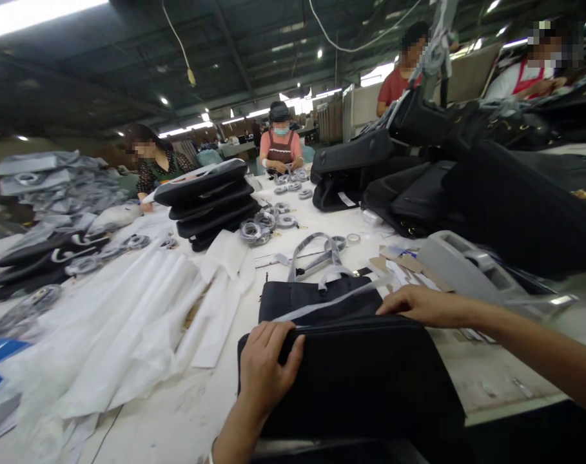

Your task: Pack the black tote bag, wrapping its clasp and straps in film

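I see a dim workshop hall and a long white table [186, 412], other people seated at twelve o'clock. A smooth black bag [360, 380] stands at six o'clock; my left hand [266, 370] clamps its top corner, my right hand [425, 304] lies flat-fingered on its rim. Crinkled white paper sheets [128, 322] lie at nine o'clock.

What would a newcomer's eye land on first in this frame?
Probably the black bag at the near table edge, gripped by the left hand at its top left corner and touched by the right hand at its top right. Next, white wrapping sheets on the left and piled black bags at right.
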Demonstrator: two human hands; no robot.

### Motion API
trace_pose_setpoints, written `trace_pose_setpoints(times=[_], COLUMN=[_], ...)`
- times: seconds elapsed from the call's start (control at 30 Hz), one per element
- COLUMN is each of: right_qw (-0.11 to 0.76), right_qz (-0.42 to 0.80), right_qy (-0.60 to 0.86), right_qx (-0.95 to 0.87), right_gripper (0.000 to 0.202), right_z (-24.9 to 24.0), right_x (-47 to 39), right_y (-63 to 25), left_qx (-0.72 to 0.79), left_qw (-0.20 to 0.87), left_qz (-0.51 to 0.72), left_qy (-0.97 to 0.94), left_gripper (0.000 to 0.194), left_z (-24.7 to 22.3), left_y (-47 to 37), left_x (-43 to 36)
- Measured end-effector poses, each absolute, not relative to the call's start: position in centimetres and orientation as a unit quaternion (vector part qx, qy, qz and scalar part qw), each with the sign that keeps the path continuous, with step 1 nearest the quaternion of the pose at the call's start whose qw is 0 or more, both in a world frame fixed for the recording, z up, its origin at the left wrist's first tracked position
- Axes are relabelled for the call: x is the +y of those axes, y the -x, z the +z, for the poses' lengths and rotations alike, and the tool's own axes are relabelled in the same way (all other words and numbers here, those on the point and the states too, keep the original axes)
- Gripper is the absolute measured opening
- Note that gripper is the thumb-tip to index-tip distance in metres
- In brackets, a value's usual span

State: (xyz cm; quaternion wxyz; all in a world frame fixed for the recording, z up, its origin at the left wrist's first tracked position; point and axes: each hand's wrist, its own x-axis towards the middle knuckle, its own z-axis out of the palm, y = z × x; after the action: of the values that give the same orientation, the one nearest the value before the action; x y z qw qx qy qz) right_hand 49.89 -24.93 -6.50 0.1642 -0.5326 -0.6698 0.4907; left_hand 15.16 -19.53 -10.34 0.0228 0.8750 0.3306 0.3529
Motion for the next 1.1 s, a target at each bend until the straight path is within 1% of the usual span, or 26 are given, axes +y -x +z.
trace_pose_setpoints(times=[0.1,0.17,0.27,0.37,0.43,0.53,0.63,0.73,0.83,0.93,0.97,1.03,1.07,1.1], right_qw=[0.17,0.179,0.195,0.174,0.13,0.044,-0.005,-0.019,-0.016,-0.003,-0.001,0.003,0.005,0.009], right_qz=[0.559,0.564,0.583,0.604,0.557,0.457,0.444,0.457,0.445,0.426,0.428,0.441,0.447,0.451], right_qy=[0.511,0.519,0.552,0.561,0.561,0.541,0.511,0.485,0.485,0.505,0.51,0.516,0.517,0.519], right_qx=[-0.631,-0.616,-0.563,-0.538,-0.598,-0.705,-0.736,-0.746,-0.753,-0.751,-0.746,-0.735,-0.729,-0.726], right_gripper=[0.041,0.046,0.059,0.07,0.066,0.056,0.058,0.06,0.058,0.06,0.059,0.058,0.056,0.054], right_z=[-7.2,-7.3,-6.8,-5.6,-4.7,-3.7,-3.6,-4.3,-4.9,-5.1,-5.1,-5.0,-5.0,-4.9], right_x=[-23.9,-23.5,-23.3,-23.7,-24.0,-24.1,-23.6,-22.9,-22.7,-23.1,-23.4,-23.7,-23.9,-24.0], right_y=[-49.1,-49.1,-49.7,-49.5,-48.2,-45.1,-42.2,-41.0,-40.9,-41.0,-41.0,-40.9,-40.8,-40.8], left_qx=[0.333,0.332,0.331,0.327,0.325,0.321,0.319,0.327,0.282,0.239,0.237,0.236,0.234,0.229], left_qw=[0.028,0.031,0.024,0.012,0.009,0.019,0.036,0.066,0.137,0.15,0.146,0.163,0.19,0.225], left_qz=[0.335,0.323,0.317,0.329,0.334,0.323,0.281,0.184,0.086,0.068,0.066,0.038,0.016,-0.007], left_qy=[-0.881,-0.886,-0.888,-0.886,-0.885,-0.89,-0.904,-0.925,-0.946,-0.957,-0.958,-0.957,-0.953,-0.947], left_gripper=[0.013,0.014,0.014,0.015,0.015,0.015,0.019,0.028,0.031,0.027,0.032,0.051,0.057,0.057], left_z=[-10.4,-10.5,-10.5,-10.5,-10.5,-10.5,-10.3,-9.0,-7.2,-5.8,-5.6,-5.5,-5.5,-5.6], left_y=[-15.2,-15.3,-15.2,-15.2,-15.3,-15.6,-15.9,-16.1,-16.6,-17.7,-18.2,-19.1,-19.5,-19.7], left_x=[-19.2,-19.0,-18.9,-19.0,-19.1,-19.3,-19.3,-18.4,-16.7,-14.6,-13.9,-12.8,-12.3,-11.9])
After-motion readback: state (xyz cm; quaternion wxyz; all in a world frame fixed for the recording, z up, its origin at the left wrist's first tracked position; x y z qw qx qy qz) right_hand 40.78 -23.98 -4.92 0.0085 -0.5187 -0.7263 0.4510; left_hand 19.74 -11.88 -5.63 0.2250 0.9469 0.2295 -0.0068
